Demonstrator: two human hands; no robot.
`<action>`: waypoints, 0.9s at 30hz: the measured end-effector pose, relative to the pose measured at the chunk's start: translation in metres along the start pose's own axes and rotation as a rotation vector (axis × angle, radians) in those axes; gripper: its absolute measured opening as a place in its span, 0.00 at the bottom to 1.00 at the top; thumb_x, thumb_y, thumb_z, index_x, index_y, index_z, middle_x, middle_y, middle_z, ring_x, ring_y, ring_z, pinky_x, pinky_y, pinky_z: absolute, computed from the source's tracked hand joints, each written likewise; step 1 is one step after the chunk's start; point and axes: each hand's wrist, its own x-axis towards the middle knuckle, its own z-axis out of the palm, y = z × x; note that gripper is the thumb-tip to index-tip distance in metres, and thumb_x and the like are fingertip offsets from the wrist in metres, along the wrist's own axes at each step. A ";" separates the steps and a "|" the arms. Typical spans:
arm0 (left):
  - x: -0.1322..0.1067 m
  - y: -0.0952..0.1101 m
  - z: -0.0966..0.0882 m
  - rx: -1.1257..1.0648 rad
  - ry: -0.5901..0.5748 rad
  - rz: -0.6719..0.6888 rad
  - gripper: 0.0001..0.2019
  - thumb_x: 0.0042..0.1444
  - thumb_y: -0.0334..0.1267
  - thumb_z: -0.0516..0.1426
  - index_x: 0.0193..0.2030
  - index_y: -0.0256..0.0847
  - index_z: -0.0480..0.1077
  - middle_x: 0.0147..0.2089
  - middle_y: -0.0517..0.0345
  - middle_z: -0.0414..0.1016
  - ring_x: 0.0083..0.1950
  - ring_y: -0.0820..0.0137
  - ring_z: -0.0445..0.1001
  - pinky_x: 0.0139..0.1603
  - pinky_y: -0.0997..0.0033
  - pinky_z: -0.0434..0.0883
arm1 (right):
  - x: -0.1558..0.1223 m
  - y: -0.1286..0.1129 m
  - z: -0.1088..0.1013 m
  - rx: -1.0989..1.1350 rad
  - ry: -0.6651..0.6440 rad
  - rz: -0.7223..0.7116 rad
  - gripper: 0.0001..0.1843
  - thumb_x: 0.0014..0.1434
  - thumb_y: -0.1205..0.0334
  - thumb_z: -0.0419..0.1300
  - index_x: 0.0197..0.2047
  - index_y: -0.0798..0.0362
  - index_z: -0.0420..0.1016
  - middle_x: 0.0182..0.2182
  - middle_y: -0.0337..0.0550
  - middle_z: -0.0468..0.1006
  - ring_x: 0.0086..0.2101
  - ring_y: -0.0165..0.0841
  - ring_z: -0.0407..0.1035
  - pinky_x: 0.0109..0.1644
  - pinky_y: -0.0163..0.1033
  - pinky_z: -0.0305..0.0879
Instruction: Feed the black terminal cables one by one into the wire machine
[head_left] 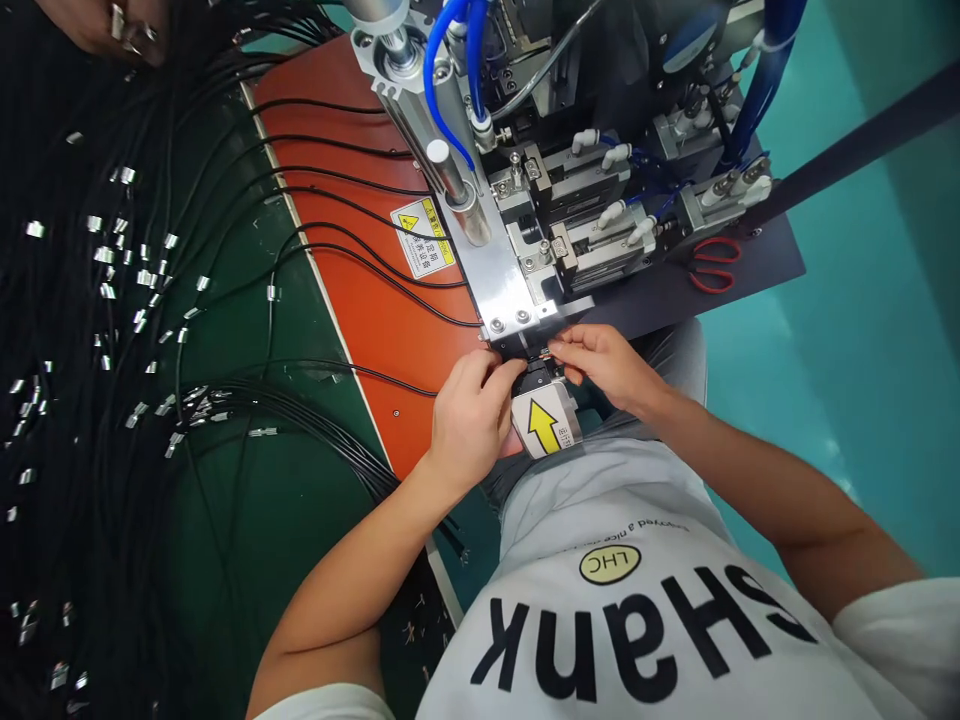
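Note:
At the machine's front end (512, 300), both of my hands work close together. My left hand (469, 412) is closed, its thumb and fingers at the slot under the metal plate. A black cable (394, 379) runs from the left into this hand; its end is hidden. My right hand (609, 368) pinches at the other side of the slot, with thumb and forefinger together. Whatever tiny part lies between those fingertips is too small to name. Just below the fingers is a block with a yellow arrow (544, 425).
Several black cables lie across the orange board (322, 300) into the machine. Many cables with silvery ends cover the green table (247, 500) on the left. Red-handled scissors (712, 265) lie on the dark base plate. Another person's hand (112, 28) is at the top left.

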 end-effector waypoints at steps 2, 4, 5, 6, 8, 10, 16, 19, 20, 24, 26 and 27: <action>-0.001 0.000 -0.002 -0.035 -0.001 -0.013 0.13 0.65 0.30 0.51 0.52 0.38 0.72 0.42 0.49 0.71 0.45 0.65 0.70 0.44 0.65 0.72 | 0.002 -0.003 -0.001 0.038 -0.023 0.061 0.13 0.57 0.57 0.66 0.28 0.56 0.72 0.22 0.34 0.68 0.20 0.22 0.59 0.26 0.33 0.54; -0.006 -0.002 -0.007 -0.071 -0.025 -0.023 0.13 0.65 0.30 0.51 0.53 0.37 0.70 0.46 0.46 0.72 0.48 0.64 0.71 0.48 0.63 0.72 | 0.002 -0.007 -0.001 0.043 -0.026 0.124 0.12 0.56 0.58 0.67 0.28 0.57 0.72 0.22 0.34 0.68 0.20 0.22 0.60 0.26 0.32 0.53; -0.010 -0.003 -0.010 -0.072 -0.042 -0.023 0.13 0.65 0.30 0.51 0.55 0.36 0.69 0.48 0.45 0.72 0.50 0.63 0.71 0.51 0.62 0.72 | 0.001 -0.009 -0.001 0.042 -0.024 0.148 0.11 0.56 0.59 0.67 0.28 0.57 0.73 0.22 0.35 0.69 0.20 0.22 0.60 0.25 0.32 0.53; -0.016 -0.004 -0.013 -0.054 -0.055 -0.017 0.15 0.65 0.29 0.51 0.57 0.36 0.68 0.50 0.43 0.72 0.52 0.62 0.71 0.53 0.61 0.72 | 0.001 -0.010 -0.001 0.042 -0.022 0.165 0.11 0.56 0.60 0.67 0.28 0.57 0.73 0.23 0.35 0.69 0.20 0.22 0.60 0.25 0.32 0.53; -0.030 -0.007 -0.017 0.028 -0.076 0.013 0.20 0.65 0.28 0.51 0.64 0.36 0.63 0.53 0.41 0.71 0.54 0.59 0.70 0.55 0.57 0.72 | 0.001 -0.012 -0.002 0.044 -0.027 0.177 0.10 0.56 0.61 0.67 0.29 0.58 0.74 0.24 0.36 0.70 0.20 0.21 0.61 0.26 0.33 0.54; -0.045 -0.010 -0.019 0.137 -0.098 0.031 0.27 0.64 0.27 0.50 0.70 0.37 0.55 0.58 0.39 0.70 0.58 0.56 0.69 0.58 0.54 0.70 | 0.002 -0.011 -0.003 0.037 -0.037 0.168 0.10 0.56 0.60 0.67 0.30 0.58 0.74 0.24 0.36 0.70 0.19 0.21 0.60 0.26 0.33 0.55; -0.059 -0.017 -0.018 0.256 -0.182 0.032 0.34 0.65 0.30 0.50 0.75 0.41 0.44 0.68 0.41 0.63 0.66 0.52 0.64 0.64 0.53 0.67 | 0.003 -0.006 -0.005 -0.050 -0.027 0.082 0.09 0.58 0.61 0.66 0.30 0.57 0.74 0.20 0.35 0.70 0.20 0.23 0.63 0.26 0.31 0.56; -0.055 -0.015 -0.018 0.222 -0.148 0.008 0.32 0.65 0.31 0.51 0.75 0.42 0.48 0.66 0.40 0.65 0.65 0.52 0.65 0.62 0.54 0.69 | 0.001 -0.010 -0.003 0.050 -0.026 0.183 0.10 0.57 0.63 0.66 0.29 0.57 0.72 0.21 0.35 0.69 0.18 0.21 0.62 0.22 0.29 0.52; -0.054 -0.013 -0.018 0.215 -0.134 -0.009 0.31 0.65 0.31 0.51 0.74 0.42 0.49 0.66 0.39 0.65 0.65 0.52 0.65 0.61 0.53 0.69 | 0.001 -0.011 -0.003 0.077 -0.025 0.208 0.10 0.57 0.63 0.67 0.28 0.58 0.72 0.21 0.36 0.69 0.18 0.21 0.62 0.20 0.28 0.50; -0.054 -0.009 -0.018 0.205 -0.097 -0.050 0.28 0.65 0.33 0.52 0.72 0.43 0.55 0.64 0.37 0.65 0.64 0.51 0.65 0.59 0.51 0.70 | 0.000 -0.014 -0.004 0.168 -0.064 0.289 0.12 0.54 0.63 0.69 0.27 0.58 0.71 0.23 0.37 0.69 0.18 0.20 0.62 0.17 0.26 0.47; -0.054 -0.008 -0.019 0.188 -0.095 -0.047 0.28 0.65 0.33 0.51 0.72 0.43 0.55 0.64 0.37 0.65 0.64 0.52 0.65 0.59 0.51 0.70 | 0.001 -0.014 -0.007 0.218 -0.104 0.335 0.13 0.53 0.62 0.70 0.28 0.58 0.71 0.25 0.38 0.70 0.18 0.19 0.61 0.16 0.25 0.48; -0.055 -0.009 -0.019 0.177 -0.093 -0.044 0.28 0.65 0.33 0.51 0.72 0.43 0.55 0.63 0.38 0.65 0.64 0.52 0.65 0.59 0.51 0.70 | 0.001 -0.013 -0.009 0.233 -0.117 0.346 0.13 0.53 0.61 0.70 0.28 0.58 0.71 0.25 0.38 0.71 0.18 0.19 0.61 0.16 0.25 0.48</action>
